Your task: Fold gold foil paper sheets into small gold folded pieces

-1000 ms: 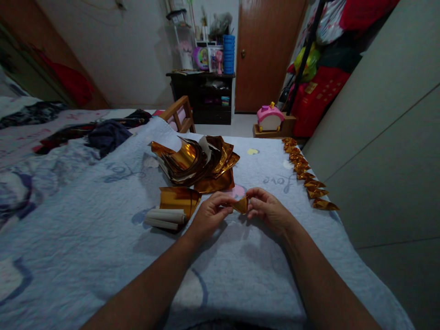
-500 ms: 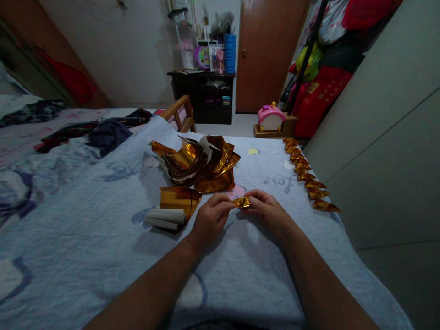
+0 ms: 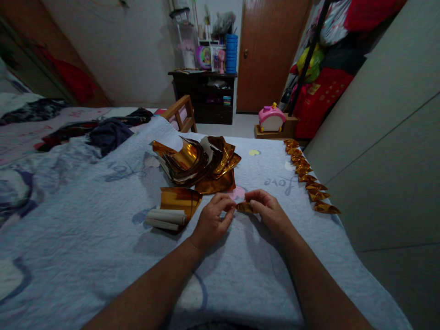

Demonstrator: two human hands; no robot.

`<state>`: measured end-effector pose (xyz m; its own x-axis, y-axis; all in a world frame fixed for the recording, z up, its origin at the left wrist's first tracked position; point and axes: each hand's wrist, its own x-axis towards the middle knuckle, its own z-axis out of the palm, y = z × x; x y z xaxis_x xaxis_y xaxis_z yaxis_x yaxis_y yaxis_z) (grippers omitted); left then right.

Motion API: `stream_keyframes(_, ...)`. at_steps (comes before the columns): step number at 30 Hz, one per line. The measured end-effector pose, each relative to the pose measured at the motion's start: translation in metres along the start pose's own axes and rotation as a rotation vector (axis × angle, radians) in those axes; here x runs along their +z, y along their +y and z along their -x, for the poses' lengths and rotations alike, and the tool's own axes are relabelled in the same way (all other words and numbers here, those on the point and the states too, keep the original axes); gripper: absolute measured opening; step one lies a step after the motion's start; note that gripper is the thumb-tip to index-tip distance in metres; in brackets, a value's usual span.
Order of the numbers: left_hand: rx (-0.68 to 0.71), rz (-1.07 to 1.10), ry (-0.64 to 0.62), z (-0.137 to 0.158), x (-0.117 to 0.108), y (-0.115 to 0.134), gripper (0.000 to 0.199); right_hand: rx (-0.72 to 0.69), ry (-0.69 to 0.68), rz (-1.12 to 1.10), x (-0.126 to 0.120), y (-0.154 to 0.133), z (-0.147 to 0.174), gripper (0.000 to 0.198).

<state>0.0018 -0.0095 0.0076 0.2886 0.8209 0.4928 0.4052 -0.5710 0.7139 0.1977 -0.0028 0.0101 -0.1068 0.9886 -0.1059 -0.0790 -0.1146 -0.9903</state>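
Observation:
A small folded gold foil paper piece (image 3: 245,208) is held just above the bed between my two hands. My left hand (image 3: 215,220) pinches its left tip between thumb and forefinger. On the other end, the thumb and fingers of my right hand (image 3: 266,208) are closed. Beyond them lies a fanned, curling stack of gold foil sheets (image 3: 187,158). Left of my left hand, a smaller set of gold sheets (image 3: 175,199) has its ends rolled up, pale side outward (image 3: 167,217). Several folded gold pieces (image 3: 318,196) form a row along the bed's right edge.
A pale blue patterned blanket (image 3: 113,261) covers the bed. Dark clothes (image 3: 110,135) lie at the left. Past the far edge are a wooden chair (image 3: 178,112), a dark cabinet (image 3: 202,98) and a pink toy (image 3: 271,118). A pale cabinet panel (image 3: 395,151) rises at the right.
The folded foil piece has turned between my fingers, now showing a narrower, darker side. My left fingers have shifted to its tip. The stack and the row lie as before.

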Motion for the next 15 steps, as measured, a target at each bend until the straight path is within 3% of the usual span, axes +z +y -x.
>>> stream_keyframes(5, -0.045, -0.029, -0.023, 0.001, 0.000, -0.003, 0.015, -0.130, 0.141, 0.317, -0.010, 0.000, -0.003, 0.029)
stream_keyframes(8, -0.088, -0.040, -0.032, 0.000, 0.000, -0.004, 0.016, -0.231, 0.235, 0.598, -0.022, -0.002, -0.004, 0.021)
stream_keyframes(15, -0.151, -0.042, -0.126, -0.001, 0.003, -0.008, 0.018, -0.153, 0.047, 0.920, -0.032, -0.001, -0.003, 0.004)
